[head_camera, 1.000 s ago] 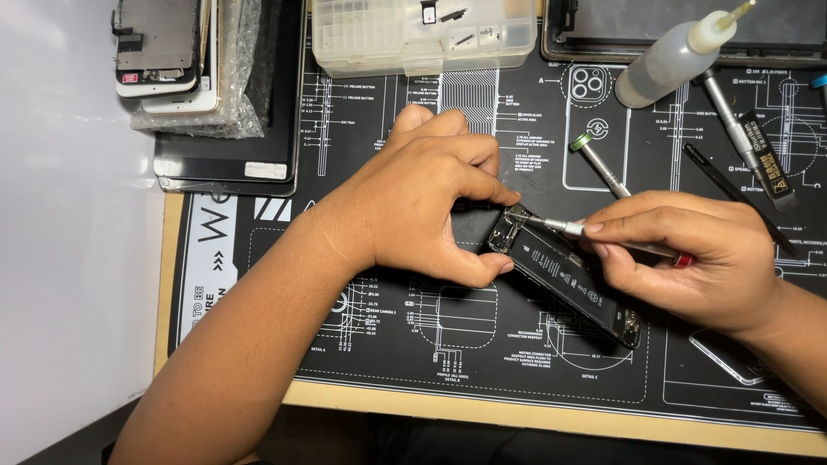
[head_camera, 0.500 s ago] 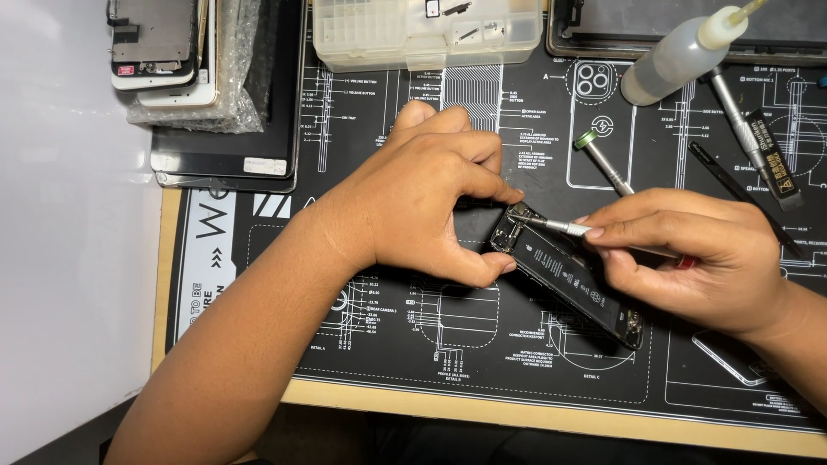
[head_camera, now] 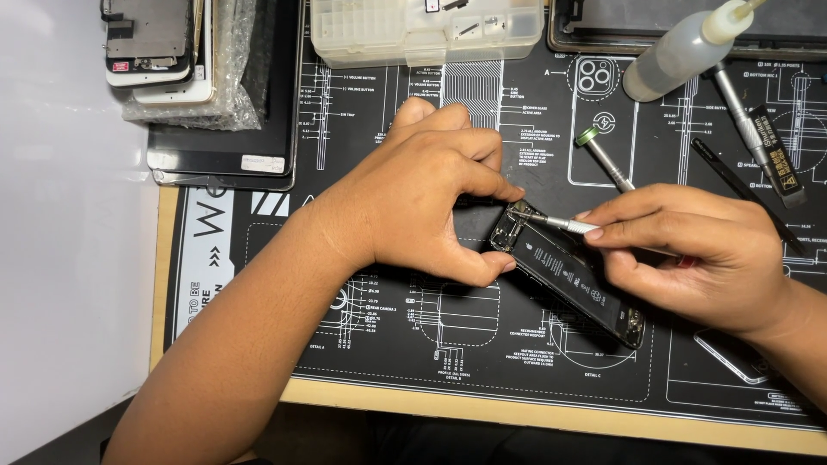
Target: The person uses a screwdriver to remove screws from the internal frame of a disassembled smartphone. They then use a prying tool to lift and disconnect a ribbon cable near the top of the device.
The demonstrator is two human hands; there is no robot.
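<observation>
At frame centre, the left hand (head_camera: 422, 198) pinches an opened phone (head_camera: 564, 275) by its edges while the right hand (head_camera: 689, 254) grips a screwdriver (head_camera: 551, 222); light, rigid, seemingly fragile inside, best held by its frame.

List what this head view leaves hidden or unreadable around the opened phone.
- Top end of the opened phone: covered by the left hand.
- Handle of the screwdriver: buried in the right hand.
- Screw under the tip: too small to see.
- Squeeze bottle nozzle: cut off by the top edge.
</observation>
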